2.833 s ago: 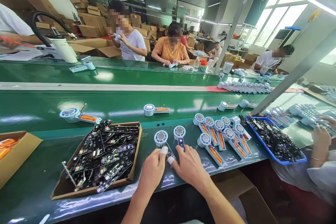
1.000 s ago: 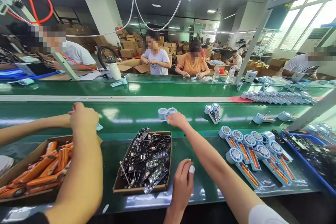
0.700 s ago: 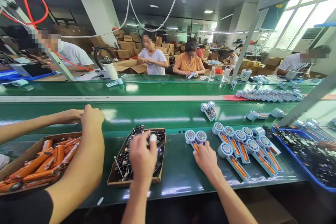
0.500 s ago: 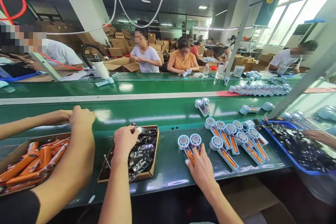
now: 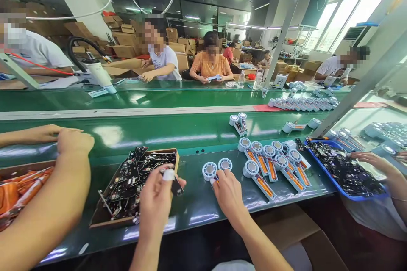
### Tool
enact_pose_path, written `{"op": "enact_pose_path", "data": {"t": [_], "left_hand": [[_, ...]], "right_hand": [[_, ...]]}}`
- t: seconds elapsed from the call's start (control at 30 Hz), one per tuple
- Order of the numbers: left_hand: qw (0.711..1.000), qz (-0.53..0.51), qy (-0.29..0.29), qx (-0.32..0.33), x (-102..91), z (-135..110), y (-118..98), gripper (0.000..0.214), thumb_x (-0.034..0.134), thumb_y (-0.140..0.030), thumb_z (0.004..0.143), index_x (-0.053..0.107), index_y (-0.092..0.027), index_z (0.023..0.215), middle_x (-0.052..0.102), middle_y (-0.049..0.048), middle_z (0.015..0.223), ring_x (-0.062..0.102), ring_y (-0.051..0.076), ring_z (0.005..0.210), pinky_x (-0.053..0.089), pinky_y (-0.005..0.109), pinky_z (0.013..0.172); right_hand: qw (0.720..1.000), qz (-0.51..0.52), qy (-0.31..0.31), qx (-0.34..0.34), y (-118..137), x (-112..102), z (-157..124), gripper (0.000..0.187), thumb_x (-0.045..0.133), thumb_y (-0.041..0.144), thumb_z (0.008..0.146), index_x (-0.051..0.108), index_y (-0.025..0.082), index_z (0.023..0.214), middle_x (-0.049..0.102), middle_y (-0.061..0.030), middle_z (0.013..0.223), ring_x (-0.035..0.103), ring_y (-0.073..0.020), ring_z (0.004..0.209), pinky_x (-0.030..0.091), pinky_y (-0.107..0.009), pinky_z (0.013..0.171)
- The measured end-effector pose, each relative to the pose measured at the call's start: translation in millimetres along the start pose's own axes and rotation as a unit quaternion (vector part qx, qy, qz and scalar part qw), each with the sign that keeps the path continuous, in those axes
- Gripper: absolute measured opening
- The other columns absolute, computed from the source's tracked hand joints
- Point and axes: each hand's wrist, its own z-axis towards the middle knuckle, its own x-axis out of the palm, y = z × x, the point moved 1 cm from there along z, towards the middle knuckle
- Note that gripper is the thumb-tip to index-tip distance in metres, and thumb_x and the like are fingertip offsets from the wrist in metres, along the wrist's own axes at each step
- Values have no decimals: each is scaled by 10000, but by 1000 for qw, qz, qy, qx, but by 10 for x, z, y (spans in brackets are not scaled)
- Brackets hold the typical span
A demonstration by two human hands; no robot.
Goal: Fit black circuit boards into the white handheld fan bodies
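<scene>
My left hand pinches a small black circuit board, its thumb wearing a white cover. It is just right of a cardboard box heaped with black circuit boards. Two light-blue handheld fan housings with round heads lie ahead of my right hand: a left fan housing and a right fan housing. The curled fingers of that hand grip the handles' area, covering most of it; which of the two handles they hold is hard to see.
Several fan housings with orange cells lie to the right, two more on the green belt. A blue tray of boards has a co-worker's hand over it. Another person's arm crosses an orange-filled box at left.
My left hand has come out of the box with a circuit board. The right hand stays at the two fan housings, its fingers now more curled. The whole view has shifted.
</scene>
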Motion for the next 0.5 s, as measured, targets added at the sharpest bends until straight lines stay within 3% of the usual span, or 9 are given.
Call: {"op": "enact_pose_path", "data": {"t": [0.1,0.27,0.33,0.4,0.47,0.5], "left_hand": [[994,36,91,-41,152,-324,302,491,617,-616,822,663,-181,1044,599,-40,633,561,123,489,478,244,499],[987,58,126,-84,268,-611,721,464,530,-551,883,643,-192,1153,663,9,748,628,171,616,568,311,615],[985,47,136,-95,284,-645,789,456,502,-533,898,627,-200,1182,707,57,913,678,198,726,601,350,700],[984,52,140,-95,286,-651,809,448,489,-520,905,627,-207,1196,711,86,1038,693,208,774,608,367,736],[985,70,129,-87,278,-649,798,432,495,-506,909,637,-215,1194,715,80,1015,673,194,711,597,347,682],[986,79,119,-82,273,-650,785,425,501,-503,910,641,-217,1190,714,67,956,650,182,659,580,327,633]], "right_hand": [[998,-2,7,-55,12,86,55,194,540,85,922,676,219,956,696,-65,1031,657,-213,957,493,-263,760],[980,134,-8,-147,-105,188,-44,276,501,42,878,683,220,984,715,-51,1152,675,-181,976,501,-262,829],[961,249,17,-121,-142,200,-70,262,512,65,852,683,212,986,747,-41,1045,692,-162,845,515,-249,757],[922,376,63,-64,-162,216,-76,218,507,109,845,664,198,967,751,-24,902,652,-132,632,509,-230,613],[879,464,108,-20,-169,242,-77,155,488,165,866,628,191,927,732,-10,812,569,-107,481,460,-212,484],[870,479,114,-14,-170,258,-81,128,487,190,880,613,191,903,719,-6,781,550,-103,459,441,-206,458]]}}
